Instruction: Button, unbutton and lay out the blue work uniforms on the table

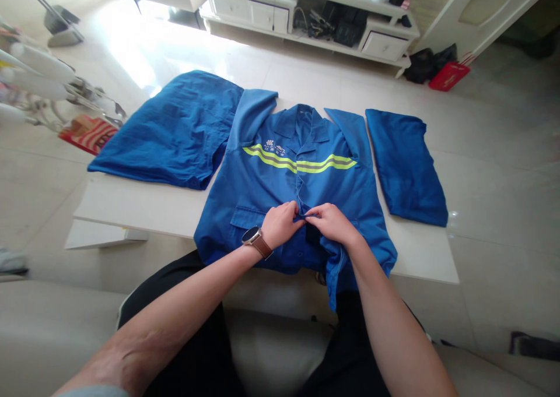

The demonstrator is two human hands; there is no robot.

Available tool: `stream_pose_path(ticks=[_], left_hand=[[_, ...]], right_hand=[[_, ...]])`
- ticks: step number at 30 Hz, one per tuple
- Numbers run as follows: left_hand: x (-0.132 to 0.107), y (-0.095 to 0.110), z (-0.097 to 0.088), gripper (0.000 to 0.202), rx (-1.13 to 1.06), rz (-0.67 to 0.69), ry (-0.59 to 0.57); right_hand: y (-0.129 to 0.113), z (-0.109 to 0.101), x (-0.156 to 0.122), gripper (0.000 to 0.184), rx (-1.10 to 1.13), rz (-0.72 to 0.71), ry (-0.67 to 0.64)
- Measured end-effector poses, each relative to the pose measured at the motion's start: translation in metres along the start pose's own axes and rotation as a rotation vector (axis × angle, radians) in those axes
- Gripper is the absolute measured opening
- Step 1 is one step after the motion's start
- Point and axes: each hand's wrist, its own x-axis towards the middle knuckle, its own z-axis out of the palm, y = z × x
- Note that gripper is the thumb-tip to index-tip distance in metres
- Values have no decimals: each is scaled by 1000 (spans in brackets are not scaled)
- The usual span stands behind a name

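Observation:
A blue work jacket with a yellow-and-grey reflective stripe lies front up, its collar away from me and its lower edge hanging over the near side of the table. Both hands meet at its front opening, below the stripe. My left hand, with a watch on the wrist, pinches one front edge. Fingers of my right hand are closed on the other front edge, close to the left fingertips. Any button between them is hidden. Below the hands, the right front panel hangs loose and folded back.
Folded blue garments lie left and right of the jacket on a white table. Beyond it stands a white TV cabinet. A red box and dark bags rest on the floor.

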Motion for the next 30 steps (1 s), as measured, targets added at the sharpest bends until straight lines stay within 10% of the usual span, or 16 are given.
stream_pose_path(ticks=[15,30], left_hand=[[11,-3,-2,13,-229,1,5],[16,-3,-1,9,-265,-49,34]], right_hand=[[-20,8,1,26,-314,301,137],[-18,22,6,16,-358,91,342]])
